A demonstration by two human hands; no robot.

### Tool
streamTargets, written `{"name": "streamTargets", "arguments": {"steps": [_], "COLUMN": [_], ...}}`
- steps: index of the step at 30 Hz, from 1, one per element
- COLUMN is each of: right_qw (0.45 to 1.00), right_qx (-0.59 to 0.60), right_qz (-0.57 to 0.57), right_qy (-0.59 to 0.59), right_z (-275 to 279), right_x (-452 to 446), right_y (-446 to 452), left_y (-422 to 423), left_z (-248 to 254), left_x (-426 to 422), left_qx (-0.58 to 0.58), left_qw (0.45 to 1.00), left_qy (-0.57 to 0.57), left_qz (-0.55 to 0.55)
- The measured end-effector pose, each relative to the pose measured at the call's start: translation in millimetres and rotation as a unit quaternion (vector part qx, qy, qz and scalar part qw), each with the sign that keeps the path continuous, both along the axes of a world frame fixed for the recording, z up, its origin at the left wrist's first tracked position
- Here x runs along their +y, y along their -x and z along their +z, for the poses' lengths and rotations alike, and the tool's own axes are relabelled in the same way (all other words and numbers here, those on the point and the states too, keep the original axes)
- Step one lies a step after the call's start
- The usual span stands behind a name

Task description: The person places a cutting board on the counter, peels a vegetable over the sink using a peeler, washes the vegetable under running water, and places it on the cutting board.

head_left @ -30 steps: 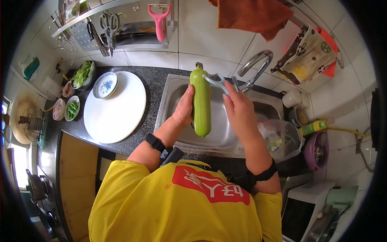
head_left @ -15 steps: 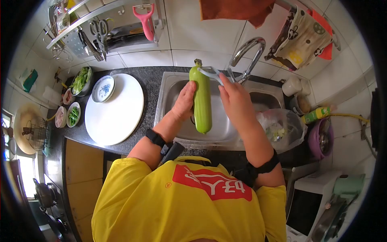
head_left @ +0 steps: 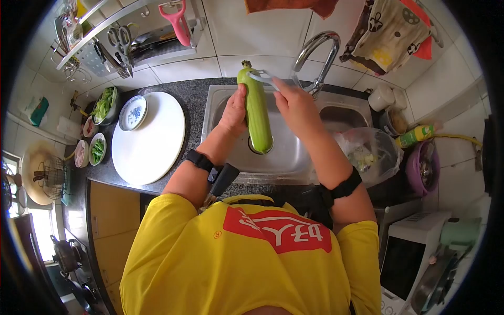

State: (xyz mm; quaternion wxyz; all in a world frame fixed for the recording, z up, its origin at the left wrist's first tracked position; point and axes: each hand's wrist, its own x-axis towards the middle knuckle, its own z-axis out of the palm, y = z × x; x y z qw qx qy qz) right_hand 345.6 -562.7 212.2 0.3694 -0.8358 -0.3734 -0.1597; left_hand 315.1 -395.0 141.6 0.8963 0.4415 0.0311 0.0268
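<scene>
A long pale-green zucchini is held above the sink, its stem end pointing toward the wall. My left hand is closed round its left side, near the upper half. In my right hand is a light grey peeler, gripped by its handle. The peeler's head meets the zucchini just below the stem. Its blade is too small to make out clearly. Below the zucchini's lower end lies the sink drain, partly covered.
Left of the sink, a white round board carries a patterned bowl. Bowls of greens and chopped green pieces stand beyond it. The faucet rises behind my right hand. A clear plastic bag sits at right.
The zucchini and both hands have shifted slightly up and left in view, and the zucchini leans a little more. The peeler stays near the stem end. The whole view has shifted slightly.
</scene>
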Motion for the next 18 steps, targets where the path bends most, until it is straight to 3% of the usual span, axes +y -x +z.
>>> {"name": "streamTargets", "arguments": {"steps": [10, 18], "right_qw": [0.999, 0.994], "right_qx": [-0.018, 0.049], "right_qz": [0.031, 0.091], "right_qy": [-0.03, 0.022], "right_z": [-29, -51], "right_x": [10, 0], "right_y": [-3, 15], "left_y": [-5, -20], "left_z": [-5, -22], "left_x": [5, 41], "left_qx": [0.02, 0.003], "left_qw": [0.998, 0.982], "left_qy": [0.032, 0.067], "left_qz": [0.047, 0.179]}}
